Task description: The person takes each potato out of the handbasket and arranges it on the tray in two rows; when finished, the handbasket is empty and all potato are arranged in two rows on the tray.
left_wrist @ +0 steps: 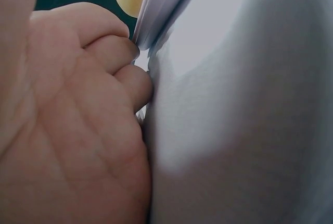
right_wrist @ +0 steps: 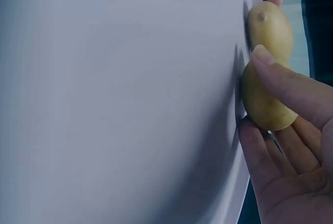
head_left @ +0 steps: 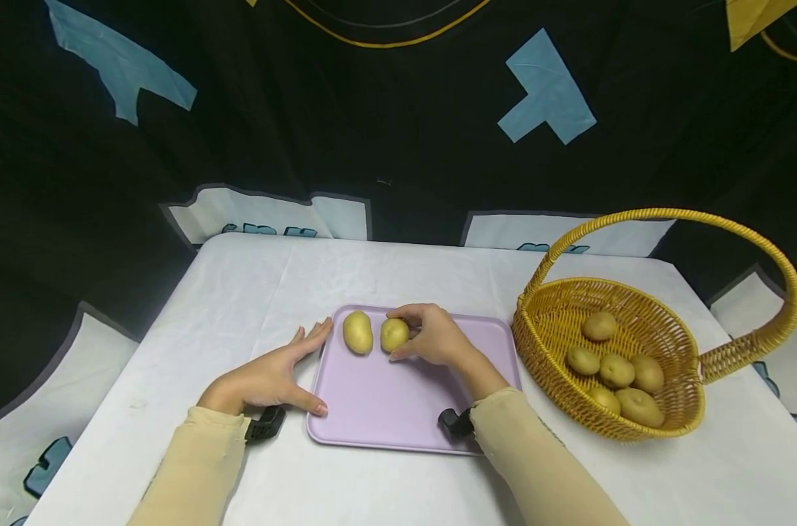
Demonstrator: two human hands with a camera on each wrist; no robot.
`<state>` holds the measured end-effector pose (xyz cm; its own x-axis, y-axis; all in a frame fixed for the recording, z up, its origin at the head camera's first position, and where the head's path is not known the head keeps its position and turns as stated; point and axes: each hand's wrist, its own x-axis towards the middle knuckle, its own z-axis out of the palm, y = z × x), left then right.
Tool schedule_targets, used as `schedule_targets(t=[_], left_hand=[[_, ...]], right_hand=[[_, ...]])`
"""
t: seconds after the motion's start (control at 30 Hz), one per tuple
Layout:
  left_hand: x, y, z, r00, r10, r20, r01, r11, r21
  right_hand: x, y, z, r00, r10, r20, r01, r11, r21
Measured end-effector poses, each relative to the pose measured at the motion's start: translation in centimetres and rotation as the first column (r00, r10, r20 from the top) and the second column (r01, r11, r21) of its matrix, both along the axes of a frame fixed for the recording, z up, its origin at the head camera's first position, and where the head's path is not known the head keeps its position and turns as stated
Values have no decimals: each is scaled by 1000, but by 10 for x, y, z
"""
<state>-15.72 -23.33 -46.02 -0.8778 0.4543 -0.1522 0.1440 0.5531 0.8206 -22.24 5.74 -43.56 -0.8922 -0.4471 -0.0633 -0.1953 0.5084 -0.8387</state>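
On the lilac tray point(head_left: 385, 409) two potatoes sit near its far edge. My right hand point(head_left: 434, 336) holds the right-hand potato point(head_left: 394, 334) between thumb and fingers, low over the tray; the right wrist view shows the thumb point(right_wrist: 296, 91) across this potato point(right_wrist: 265, 101). Just left of it is a longer potato point(head_left: 357, 332), which nothing holds. At the tray's left side my left hand point(head_left: 273, 372) has its fingers stretched out, with fingertips by the far left corner and the thumb over the left rim. The left wrist view shows its palm point(left_wrist: 78, 109) beside the tray's edge.
A yellow woven basket point(head_left: 536, 358) with a tall arched handle point(head_left: 668, 213) stands right of the tray. Several potatoes point(head_left: 616, 371) lie inside it. A white cloth point(head_left: 240, 292) covers the table, and a dark patterned curtain point(head_left: 345, 131) hangs behind.
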Motion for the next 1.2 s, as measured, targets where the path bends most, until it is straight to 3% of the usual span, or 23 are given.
schedule_targets(t=[0.93, 1.2], left_hand=[[2, -4, 2, 1000, -5, -5, 5, 1000, 20], [1, -1, -1, 1000, -10, -10, 10, 1000, 15]], right_hand=[[3, 2, 3, 999, 1, -49, 4, 993, 114], [21, 29, 14, 995, 31, -90, -22, 995, 99]])
